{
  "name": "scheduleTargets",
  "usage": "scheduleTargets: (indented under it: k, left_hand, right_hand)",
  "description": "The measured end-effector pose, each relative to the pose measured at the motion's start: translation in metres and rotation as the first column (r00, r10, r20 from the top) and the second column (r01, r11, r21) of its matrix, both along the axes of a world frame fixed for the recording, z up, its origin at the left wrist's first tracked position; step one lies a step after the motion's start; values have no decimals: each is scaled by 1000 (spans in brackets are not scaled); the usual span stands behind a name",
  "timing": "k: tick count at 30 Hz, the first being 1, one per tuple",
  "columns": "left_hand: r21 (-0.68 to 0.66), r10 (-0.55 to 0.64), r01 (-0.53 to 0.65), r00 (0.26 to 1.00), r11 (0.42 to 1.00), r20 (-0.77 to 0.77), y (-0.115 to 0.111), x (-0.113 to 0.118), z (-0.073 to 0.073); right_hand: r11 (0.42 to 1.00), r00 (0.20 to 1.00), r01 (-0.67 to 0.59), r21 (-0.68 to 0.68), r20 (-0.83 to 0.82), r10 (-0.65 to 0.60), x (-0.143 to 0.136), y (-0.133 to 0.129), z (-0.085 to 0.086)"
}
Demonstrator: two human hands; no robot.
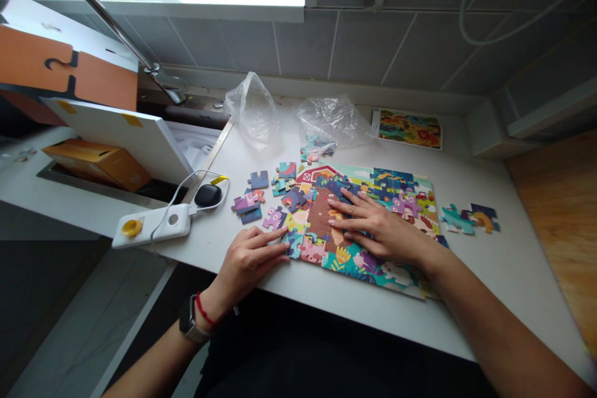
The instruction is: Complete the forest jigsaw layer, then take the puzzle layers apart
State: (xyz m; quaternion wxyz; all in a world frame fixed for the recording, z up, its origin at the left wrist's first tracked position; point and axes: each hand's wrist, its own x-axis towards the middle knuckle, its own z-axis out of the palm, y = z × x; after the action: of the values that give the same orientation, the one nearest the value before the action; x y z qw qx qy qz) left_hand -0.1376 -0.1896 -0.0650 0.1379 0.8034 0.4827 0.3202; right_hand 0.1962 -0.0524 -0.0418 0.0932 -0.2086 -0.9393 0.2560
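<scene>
Colourful jigsaw pieces lie joined and overlapping on a puzzle board (pixel 396 283) on the white counter. My right hand (pixel 373 224) rests palm down over its middle, fingers spread across the brown bear pieces (pixel 319 214). At the board's lower left corner, my left hand (pixel 256 255) lies with its fingertips on the edge pieces (pixel 293 242). Loose pieces are scattered left of the board, among them a purple one (pixel 274 217) and a dark blue one (pixel 259 179). More pieces (pixel 471 219) lie to the right of the board.
Two clear plastic bags (pixel 254 109) and a picture card (pixel 408 129) are behind the board. On the left are a white power strip (pixel 153 227), a black plug (pixel 208 196), and a sink holding boxes (pixel 105 161). A wooden board (pixel 559 199) is at right.
</scene>
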Motion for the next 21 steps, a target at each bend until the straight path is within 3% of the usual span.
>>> scheduleTargets:
  k: [9,21]
  left_hand:
    - [12,-19,19,1000,1000,-13,-1,-5,-4]
    - [-12,-34,33,999,999,-10,0,-3,2]
  right_hand:
    - [1000,1000,-7,-27,-4,7,-1,2,1]
    - [1000,1000,-7,-23,-8,7,0,2,2]
